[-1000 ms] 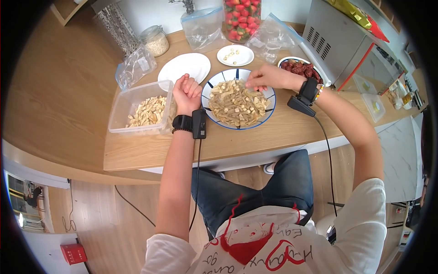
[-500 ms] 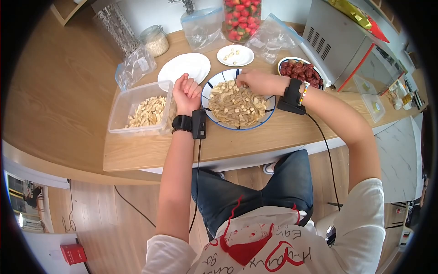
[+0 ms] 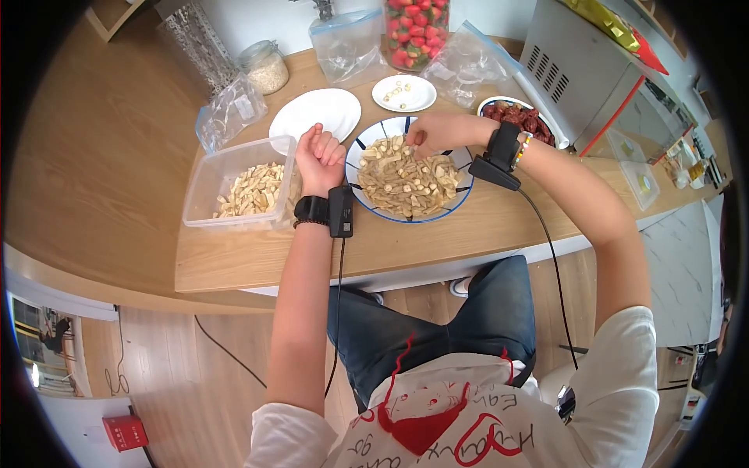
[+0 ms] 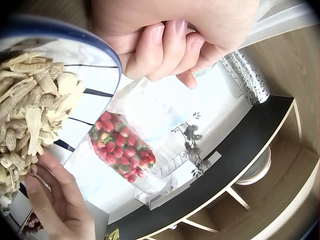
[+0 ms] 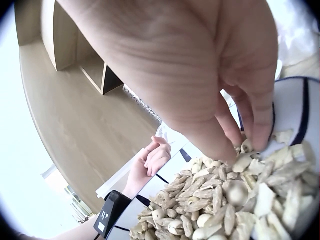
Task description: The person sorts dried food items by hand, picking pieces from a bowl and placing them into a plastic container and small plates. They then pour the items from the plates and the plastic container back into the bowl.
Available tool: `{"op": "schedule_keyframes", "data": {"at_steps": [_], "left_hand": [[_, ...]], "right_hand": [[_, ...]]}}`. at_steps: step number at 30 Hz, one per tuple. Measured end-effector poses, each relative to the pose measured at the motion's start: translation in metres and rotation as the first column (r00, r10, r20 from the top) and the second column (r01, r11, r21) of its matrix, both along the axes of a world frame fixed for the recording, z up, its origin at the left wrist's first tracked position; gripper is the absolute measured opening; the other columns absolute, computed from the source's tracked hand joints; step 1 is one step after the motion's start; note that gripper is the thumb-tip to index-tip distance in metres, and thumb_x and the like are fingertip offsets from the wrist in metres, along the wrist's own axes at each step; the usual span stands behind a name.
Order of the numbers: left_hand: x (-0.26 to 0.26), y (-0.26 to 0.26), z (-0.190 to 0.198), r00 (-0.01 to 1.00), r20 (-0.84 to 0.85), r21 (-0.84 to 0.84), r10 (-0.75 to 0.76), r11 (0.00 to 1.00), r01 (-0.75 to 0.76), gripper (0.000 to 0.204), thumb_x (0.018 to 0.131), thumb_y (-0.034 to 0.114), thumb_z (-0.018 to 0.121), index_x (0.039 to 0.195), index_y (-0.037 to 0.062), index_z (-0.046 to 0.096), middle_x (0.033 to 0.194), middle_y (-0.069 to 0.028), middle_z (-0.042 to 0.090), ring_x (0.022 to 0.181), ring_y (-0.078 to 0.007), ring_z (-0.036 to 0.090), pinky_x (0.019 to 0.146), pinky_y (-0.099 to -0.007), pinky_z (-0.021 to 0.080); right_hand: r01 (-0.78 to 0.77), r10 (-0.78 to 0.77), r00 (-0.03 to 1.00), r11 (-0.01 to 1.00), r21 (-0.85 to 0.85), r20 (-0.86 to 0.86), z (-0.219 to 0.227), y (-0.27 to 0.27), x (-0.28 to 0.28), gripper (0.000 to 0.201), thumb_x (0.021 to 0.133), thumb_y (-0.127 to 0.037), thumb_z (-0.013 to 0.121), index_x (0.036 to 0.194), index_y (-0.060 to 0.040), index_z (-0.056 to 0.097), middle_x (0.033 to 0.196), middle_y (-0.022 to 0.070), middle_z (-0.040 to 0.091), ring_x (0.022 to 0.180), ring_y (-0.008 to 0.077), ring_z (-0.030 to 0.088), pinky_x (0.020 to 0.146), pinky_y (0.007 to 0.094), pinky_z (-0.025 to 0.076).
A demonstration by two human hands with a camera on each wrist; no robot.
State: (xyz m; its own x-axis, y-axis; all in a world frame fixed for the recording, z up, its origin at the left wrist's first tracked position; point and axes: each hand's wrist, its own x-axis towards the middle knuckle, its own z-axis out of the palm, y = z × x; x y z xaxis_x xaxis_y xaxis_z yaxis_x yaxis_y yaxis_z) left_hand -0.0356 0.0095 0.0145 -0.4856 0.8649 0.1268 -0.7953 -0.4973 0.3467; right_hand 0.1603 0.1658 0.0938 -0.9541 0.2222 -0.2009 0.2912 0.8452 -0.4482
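A white bowl (image 3: 466,189) with a blue rim and dark stripes holds a heap of dried pieces (image 3: 409,181): greyish oblong bits, pale slices and round lotus seeds. My right hand (image 3: 445,132) reaches into its far side. In the right wrist view, the thumb and fingers pinch a small pale lotus seed (image 5: 246,146) at the heap's surface. My left hand (image 3: 321,158) lies palm up left of the bowl, fingers loosely curled around nothing. Behind the bowl, a small white plate (image 3: 425,95) carries several lotus seeds (image 3: 399,92).
At left stands a clear plastic tub (image 3: 201,187) of pale cut pieces. A white plate (image 3: 300,117) sits behind it. A bowl of dried red dates (image 3: 519,118) stands at right, near a grey appliance (image 3: 554,70). Zip bags (image 3: 347,54) and a strawberry jar (image 3: 413,35) line the back.
My right hand has moved left from the bowl's right side into the heap, its fingers coming down among the pieces. The left hand has stayed in place.
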Motion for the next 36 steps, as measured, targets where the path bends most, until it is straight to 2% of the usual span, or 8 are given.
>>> {"op": "schedule_keyframes", "data": {"at_steps": [9,13,15,19,23,25,27,36], "left_hand": [[-0.001,0.000,-0.002,1.000,0.013,0.019,-0.015,1.000,0.014,0.012,0.090,0.016,0.047,0.084,0.0071,0.052,0.048,0.0063,0.025,0.036,-0.0056,0.019,0.035,-0.0216,0.017],[0.000,0.001,0.000,1.000,0.025,-0.005,-0.002,1.000,0.002,0.012,0.090,0.016,0.046,0.084,0.0070,0.052,0.048,0.0062,0.025,0.036,-0.0056,0.019,0.035,-0.0216,0.016],[0.001,0.000,0.000,1.000,0.022,-0.003,-0.007,1.000,0.007,0.012,0.090,0.016,0.046,0.084,0.0070,0.051,0.048,0.0061,0.025,0.036,-0.0057,0.019,0.035,-0.0216,0.016],[0.003,-0.001,0.003,0.999,0.035,0.007,0.007,1.000,-0.007,0.012,0.090,0.013,0.044,0.084,0.0053,0.051,0.048,0.0061,0.025,0.037,-0.0054,0.020,0.036,-0.0214,0.018],[0.001,-0.001,0.001,0.999,0.037,0.020,0.005,1.000,-0.006,0.012,0.090,0.013,0.045,0.084,0.0055,0.051,0.048,0.0061,0.025,0.036,-0.0054,0.020,0.036,-0.0214,0.018],[0.003,-0.002,0.002,0.999,0.036,0.011,0.008,1.000,-0.009,0.012,0.090,0.014,0.045,0.084,0.0056,0.051,0.048,0.0061,0.025,0.036,-0.0054,0.020,0.036,-0.0213,0.018],[0.003,-0.001,0.002,0.999,0.040,0.015,0.006,1.000,-0.007,0.012,0.090,0.014,0.045,0.084,0.0056,0.051,0.048,0.0062,0.025,0.036,-0.0054,0.020,0.036,-0.0213,0.018],[0.003,0.000,0.002,0.999,0.035,-0.035,0.025,0.999,-0.023,0.013,0.090,0.018,0.044,0.086,0.0071,0.051,0.048,0.0065,0.024,0.036,-0.0055,0.020,0.034,-0.0213,0.018]], "right_hand": [[-0.113,0.123,0.990,0.983,0.145,-0.063,-0.005,-0.002,-0.006,0.024,0.074,-0.015,0.070,0.091,0.0011,0.064,0.082,0.0085,0.064,0.078,0.0177,0.061,0.069,0.0283,0.047],[0.058,-0.074,0.996,0.962,-0.268,-0.051,0.004,0.006,0.000,0.019,0.082,-0.010,0.064,0.094,0.0044,0.064,0.083,0.0084,0.065,0.083,0.0147,0.062,0.074,0.0239,0.049],[0.104,-0.179,0.980,0.833,-0.543,-0.087,-0.001,0.016,0.004,0.020,0.086,-0.008,0.059,0.098,0.0070,0.062,0.090,0.0099,0.065,0.089,0.0137,0.062,0.079,0.0219,0.051],[0.166,-0.388,0.921,0.295,-0.941,0.041,-0.002,0.036,0.003,0.022,0.091,-0.003,0.052,0.107,0.0113,0.055,0.108,0.0146,0.057,0.099,0.0153,0.059,0.089,0.0227,0.051],[0.234,-0.496,0.864,0.545,-0.805,-0.084,-0.004,0.070,-0.014,0.023,0.085,-0.005,0.059,0.103,0.0095,0.059,0.102,0.0167,0.062,0.089,0.0200,0.063,0.081,0.0253,0.053],[0.325,-0.372,0.902,0.919,-0.222,-0.218,-0.008,0.079,-0.028,0.024,0.082,-0.009,0.061,0.101,0.0058,0.062,0.099,0.0176,0.064,0.087,0.0219,0.063,0.076,0.0291,0.053],[0.272,-0.202,0.927,0.943,0.193,-0.318,-0.020,0.093,-0.042,0.026,0.077,-0.016,0.063,0.098,-0.0010,0.066,0.096,0.0186,0.064,0.089,0.0264,0.063,0.073,0.0359,0.049],[0.208,-0.148,0.897,0.973,0.101,-0.416,-0.006,0.082,-0.032,0.027,0.082,-0.014,0.059,0.105,-0.0016,0.064,0.099,0.0150,0.066,0.091,0.0271,0.062,0.081,0.0340,0.048]]}}
